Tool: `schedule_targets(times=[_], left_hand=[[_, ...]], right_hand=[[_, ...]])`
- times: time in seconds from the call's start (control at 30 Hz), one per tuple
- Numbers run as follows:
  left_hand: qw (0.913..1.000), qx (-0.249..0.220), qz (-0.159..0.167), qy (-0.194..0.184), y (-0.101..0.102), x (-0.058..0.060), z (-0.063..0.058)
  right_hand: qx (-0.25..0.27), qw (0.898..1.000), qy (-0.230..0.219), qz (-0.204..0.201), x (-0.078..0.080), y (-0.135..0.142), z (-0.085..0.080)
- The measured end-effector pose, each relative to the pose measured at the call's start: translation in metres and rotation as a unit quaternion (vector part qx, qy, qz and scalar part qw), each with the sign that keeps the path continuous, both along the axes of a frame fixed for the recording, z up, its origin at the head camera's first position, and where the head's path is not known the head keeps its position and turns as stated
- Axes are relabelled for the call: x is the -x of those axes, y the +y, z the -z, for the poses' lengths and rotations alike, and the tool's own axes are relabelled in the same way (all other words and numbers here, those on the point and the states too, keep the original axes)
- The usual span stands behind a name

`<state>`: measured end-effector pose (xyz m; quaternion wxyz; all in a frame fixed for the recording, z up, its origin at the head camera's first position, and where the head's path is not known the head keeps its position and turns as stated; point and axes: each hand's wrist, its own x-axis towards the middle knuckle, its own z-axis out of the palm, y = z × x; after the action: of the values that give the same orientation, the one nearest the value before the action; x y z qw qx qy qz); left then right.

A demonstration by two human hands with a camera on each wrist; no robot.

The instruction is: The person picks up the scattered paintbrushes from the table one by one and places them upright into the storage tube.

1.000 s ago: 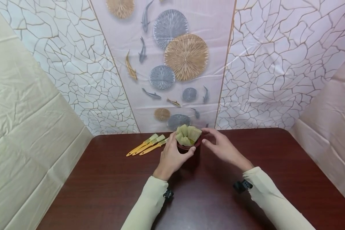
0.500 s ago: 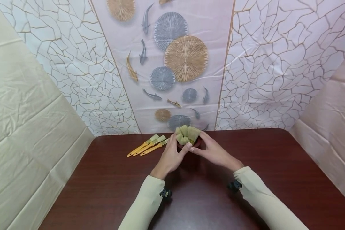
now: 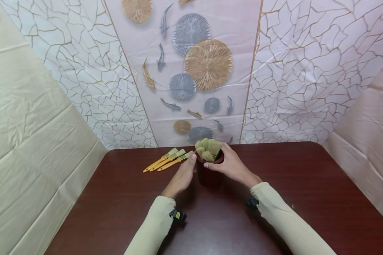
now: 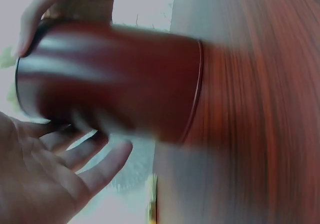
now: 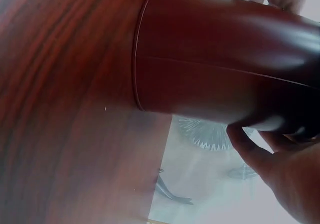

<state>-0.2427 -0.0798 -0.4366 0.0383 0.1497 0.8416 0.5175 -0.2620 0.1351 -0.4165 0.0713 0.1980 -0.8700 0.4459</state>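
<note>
Dark reddish-brown glossy cylindrical container (image 3: 209, 176): upright near the far edge of the dark red-brown wood-grain table (image 3: 217, 226).
Pale yellow-green bristle heads (image 3: 207, 148): bunched, sticking up from its mouth.
Right hand (image 3: 233, 165): grips the container near the rim, thumb on the near side.
Left hand (image 3: 181, 178): fingers extended beside the container, holding nothing; contact, cannot tell.
Three yellow-handled flat brushes (image 3: 166, 162): lying side by side, left of the container.

The 2 long sleeves (image 3: 148, 225) are plain cream; near the cuffs (image 3: 261, 187) sit 2 small black devices (image 3: 182, 217), the left with a yellowish patch (image 3: 178, 214), perhaps a sticker.
</note>
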Motion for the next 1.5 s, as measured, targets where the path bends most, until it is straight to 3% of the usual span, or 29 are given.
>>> schedule_targets(times=[0.17,0.37,0.5,0.6,0.73,0.87,1.07,1.2,1.4,1.5], left_hand=[[0.9975,0.057,-0.006,0.041,-0.024,0.015,-0.001],[0.9873,0.109,-0.082,0.081,-0.059,0.044,-0.004],[0.9765,0.171,-0.123,0.048,-0.074,0.063,-0.001],[0.9679,0.214,-0.131,0.016,-0.078,0.073,0.004],[0.9519,0.277,-0.131,0.014,-0.078,0.08,0.013],[0.9395,0.313,-0.135,0.03,-0.075,0.079,0.022],[0.9356,0.322,-0.141,0.035,-0.07,0.074,0.029],[0.9401,0.318,-0.12,0.026,-0.064,0.063,0.025],[0.9471,0.313,-0.066,-0.027,-0.052,0.04,0.013],[0.9479,0.309,-0.064,-0.039,-0.047,0.031,0.009]], right_hand=[[0.005,0.999,0.024,0.021,-0.001,0.005,0.001],[0.008,0.999,0.028,0.041,-0.006,0.015,0.003],[0.016,0.998,0.026,0.056,-0.009,0.02,0.006],[0.022,0.998,0.026,0.055,-0.01,0.021,0.009],[0.029,0.998,0.031,0.056,-0.01,0.02,0.012],[0.036,0.997,0.029,0.057,-0.012,0.018,0.015],[0.039,0.997,0.025,0.061,-0.014,0.018,0.017],[0.041,0.997,0.026,0.061,-0.015,0.021,0.017],[0.039,0.997,0.028,0.064,-0.016,0.027,0.016],[0.04,0.997,0.029,0.065,-0.017,0.025,0.016]])
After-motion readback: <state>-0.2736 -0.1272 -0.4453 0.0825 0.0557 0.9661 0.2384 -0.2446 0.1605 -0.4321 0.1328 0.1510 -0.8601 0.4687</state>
